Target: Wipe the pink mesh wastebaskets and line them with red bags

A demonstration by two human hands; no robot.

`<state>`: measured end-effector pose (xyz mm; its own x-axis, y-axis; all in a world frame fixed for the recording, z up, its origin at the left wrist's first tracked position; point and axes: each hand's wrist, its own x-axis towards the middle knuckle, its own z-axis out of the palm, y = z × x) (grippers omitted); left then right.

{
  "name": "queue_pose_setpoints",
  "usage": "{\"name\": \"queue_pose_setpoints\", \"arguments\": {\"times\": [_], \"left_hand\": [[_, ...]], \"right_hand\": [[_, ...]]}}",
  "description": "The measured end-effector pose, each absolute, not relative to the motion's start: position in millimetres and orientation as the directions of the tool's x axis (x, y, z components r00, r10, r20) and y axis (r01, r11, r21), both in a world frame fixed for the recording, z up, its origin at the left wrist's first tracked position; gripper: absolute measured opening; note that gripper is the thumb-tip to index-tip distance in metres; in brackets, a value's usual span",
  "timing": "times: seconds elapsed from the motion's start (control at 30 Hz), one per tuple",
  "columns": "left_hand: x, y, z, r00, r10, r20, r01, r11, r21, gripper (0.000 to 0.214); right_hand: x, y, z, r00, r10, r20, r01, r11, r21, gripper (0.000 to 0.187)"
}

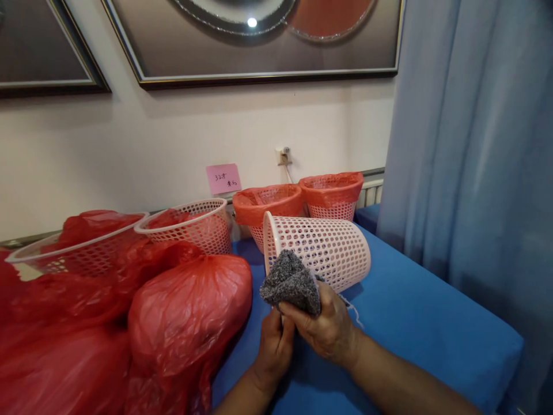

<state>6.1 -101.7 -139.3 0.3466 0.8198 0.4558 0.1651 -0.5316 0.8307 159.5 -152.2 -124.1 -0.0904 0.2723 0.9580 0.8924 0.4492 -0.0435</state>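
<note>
A dark grey speckled cloth (291, 282), folded into a bunch, is held up above the blue surface. My right hand (330, 325) is closed around its right side, the thumb lying across the front. Just below, my left hand (276, 343) is closed, its fingers pinched at the cloth's lower edge. Behind the cloth a pink perforated plastic basket (322, 245) lies on its side, its mouth facing left. A thin whitish strand (355, 311) trails beside my right hand, below the basket.
Full red plastic bags (190, 311) fill the left side of the blue-covered table (432, 323). Behind them stand two baskets (207, 233) with red plastic inside. Two red-lined baskets (268, 202) stand near the wall. A pink note (223, 178) leans there; a blue curtain (466, 144) hangs right.
</note>
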Motion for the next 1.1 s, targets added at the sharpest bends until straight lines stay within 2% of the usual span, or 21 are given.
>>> {"name": "queue_pose_setpoints", "arguments": {"times": [0.27,0.37,0.47,0.5,0.57,0.67,0.73,0.8,0.83,0.87,0.9,0.97,1.03,1.1], "left_hand": [[17,-111,-128,0.398,0.828,0.396,0.093,-0.465,0.88,0.039],[19,-110,-132,0.43,0.816,0.387,0.087,-0.464,0.882,0.044],[19,-109,-137,0.449,0.805,0.387,0.119,-0.484,0.867,0.044],[18,-109,-137,0.45,0.804,0.389,0.132,-0.491,0.861,0.044],[17,-108,-138,0.454,0.798,0.397,0.161,-0.512,0.844,0.043],[16,-107,-139,0.476,0.773,0.42,0.209,-0.563,0.799,0.042],[16,-106,-141,0.504,0.741,0.444,0.215,-0.605,0.767,0.042],[15,-104,-144,0.535,0.712,0.455,0.201,-0.63,0.75,0.043],[14,-103,-145,0.54,0.707,0.457,0.194,-0.633,0.749,0.043],[13,-103,-145,0.54,0.709,0.454,0.192,-0.628,0.754,0.042],[13,-103,-145,0.538,0.718,0.443,0.196,-0.617,0.762,0.041],[12,-104,-143,0.528,0.742,0.413,0.218,-0.588,0.779,0.039],[12,-105,-140,0.538,0.746,0.391,0.24,-0.581,0.778,0.036],[12,-106,-138,0.568,0.723,0.393,0.244,-0.604,0.759,0.034]], "right_hand": [[165,-146,-125,0.023,0.31,0.951,0.91,0.388,-0.148,0.063],[190,-130,-132,0.251,0.383,0.889,0.873,0.307,-0.379,0.059],[229,-111,-136,0.592,0.422,0.687,0.699,0.157,-0.698,0.056],[240,-107,-137,0.662,0.424,0.619,0.636,0.12,-0.762,0.057],[251,-104,-137,0.704,0.43,0.565,0.587,0.096,-0.804,0.057],[235,-117,-135,0.554,0.433,0.711,0.706,0.209,-0.677,0.057],[209,-132,-133,0.318,0.405,0.857,0.809,0.356,-0.468,0.06],[187,-142,-133,0.076,0.343,0.936,0.844,0.478,-0.243,0.062],[181,-144,-133,0.004,0.319,0.948,0.841,0.511,-0.175,0.062],[180,-143,-134,-0.014,0.312,0.95,0.838,0.523,-0.159,0.061],[185,-139,-136,0.029,0.325,0.945,0.837,0.509,-0.201,0.059],[209,-123,-140,0.268,0.384,0.884,0.806,0.413,-0.424,0.052],[246,-103,-146,0.579,0.411,0.704,0.668,0.255,-0.699,0.046],[280,-86,-150,0.773,0.425,0.472,0.468,0.12,-0.875,0.047]]}}
